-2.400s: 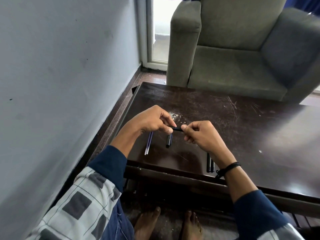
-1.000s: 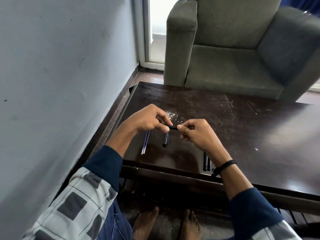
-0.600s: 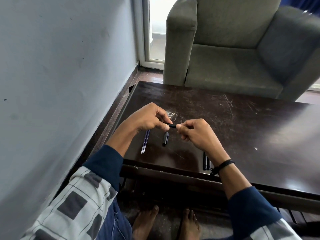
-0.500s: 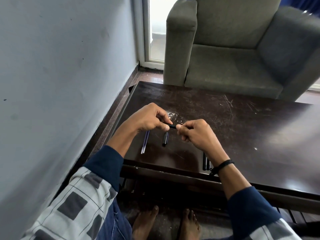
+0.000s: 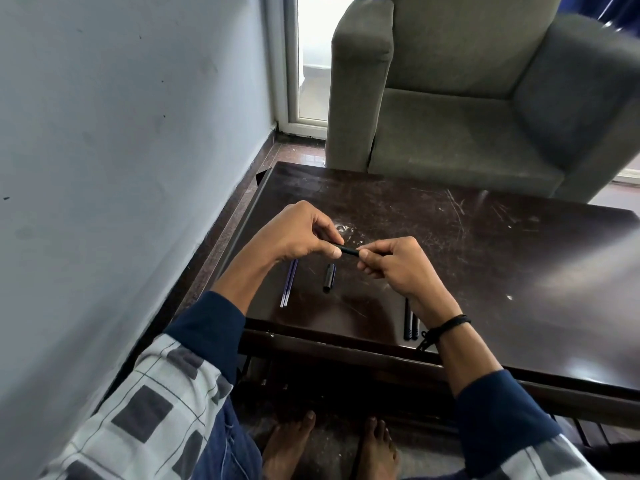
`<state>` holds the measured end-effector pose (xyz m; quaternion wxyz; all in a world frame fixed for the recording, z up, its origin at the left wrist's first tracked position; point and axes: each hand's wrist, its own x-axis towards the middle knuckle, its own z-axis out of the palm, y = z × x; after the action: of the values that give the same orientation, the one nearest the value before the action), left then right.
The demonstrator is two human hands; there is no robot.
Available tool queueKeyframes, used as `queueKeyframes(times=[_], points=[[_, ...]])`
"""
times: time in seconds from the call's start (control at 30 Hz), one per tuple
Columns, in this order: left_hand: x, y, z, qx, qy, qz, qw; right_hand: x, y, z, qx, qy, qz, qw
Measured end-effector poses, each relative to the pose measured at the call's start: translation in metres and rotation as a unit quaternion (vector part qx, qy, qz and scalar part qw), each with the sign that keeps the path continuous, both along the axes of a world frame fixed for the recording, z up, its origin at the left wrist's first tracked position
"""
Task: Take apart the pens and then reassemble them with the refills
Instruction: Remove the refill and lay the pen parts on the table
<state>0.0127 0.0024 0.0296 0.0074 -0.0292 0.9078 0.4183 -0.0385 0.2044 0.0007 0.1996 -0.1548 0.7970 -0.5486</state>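
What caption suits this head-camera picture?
Both hands grip a black pen above a dark table holding refills.

Head-worn view, down onto table [image 5: 485, 271]

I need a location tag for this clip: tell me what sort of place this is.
Probably a home living room: a grey-green upholstered armchair faces a low, scratched dark wooden coffee table, and a white-framed glass door opens beside the pale wall.
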Motion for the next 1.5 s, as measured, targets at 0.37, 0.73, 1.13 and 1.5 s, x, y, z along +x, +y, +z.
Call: queueKeyframes(times=[0.37, 0.73, 1.13, 1.5], points=[[0.003, 0.009, 0.006, 0.175, 0.154, 0.092, 0.968, 0.002, 0.000, -0.004, -0.035, -0.049, -0.020, 0.998], [0.002, 0.020, 0.001, 0.261, 0.013, 0.061, 0.963, 0.005, -0.002, -0.002, 0.006, -0.030, -0.014, 0.999], [0.002, 0.020, 0.004, 0.295, 0.018, 0.068, 0.953, -0.011, 0.024, 0.007, 0.260, 0.115, -0.043, 0.958], [0.003, 0.017, 0.008, 0.309, 0.015, 0.076, 0.948, -0.008, 0.021, 0.007, 0.302, 0.122, -0.026, 0.945]])
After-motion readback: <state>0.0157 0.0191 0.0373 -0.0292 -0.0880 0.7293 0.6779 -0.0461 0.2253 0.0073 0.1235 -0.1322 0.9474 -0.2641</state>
